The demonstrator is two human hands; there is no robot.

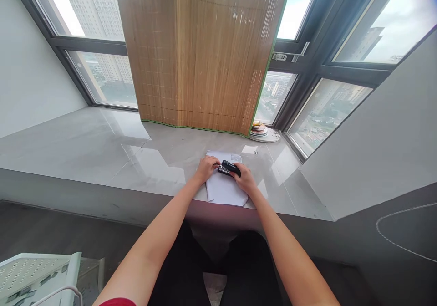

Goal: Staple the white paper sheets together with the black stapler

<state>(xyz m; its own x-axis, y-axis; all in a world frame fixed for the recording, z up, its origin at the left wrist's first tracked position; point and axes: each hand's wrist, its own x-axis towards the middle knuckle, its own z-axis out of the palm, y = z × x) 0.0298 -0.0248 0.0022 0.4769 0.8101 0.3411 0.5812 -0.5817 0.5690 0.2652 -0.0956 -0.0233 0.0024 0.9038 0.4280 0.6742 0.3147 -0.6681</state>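
Observation:
A black stapler (229, 167) lies on its side in my right hand (244, 178), which is closed around its rear end. The stapler's two arms are spread a little apart, the front pointing left. My left hand (207, 168) is closed in a pinch at the stapler's front end. Whatever those fingertips hold, if anything, is too small to make out. Both hands are above white sheets of paper (225, 192) on the sill, near its front edge. A small printed block shows at the paper's upper right.
The glossy tiled window sill (85, 146) runs across the view. A bamboo blind (208, 55) with a green edge hangs down to it. Stacked round items (261, 132) stand in the right corner. A pale perforated stand (41, 274) is at the lower left.

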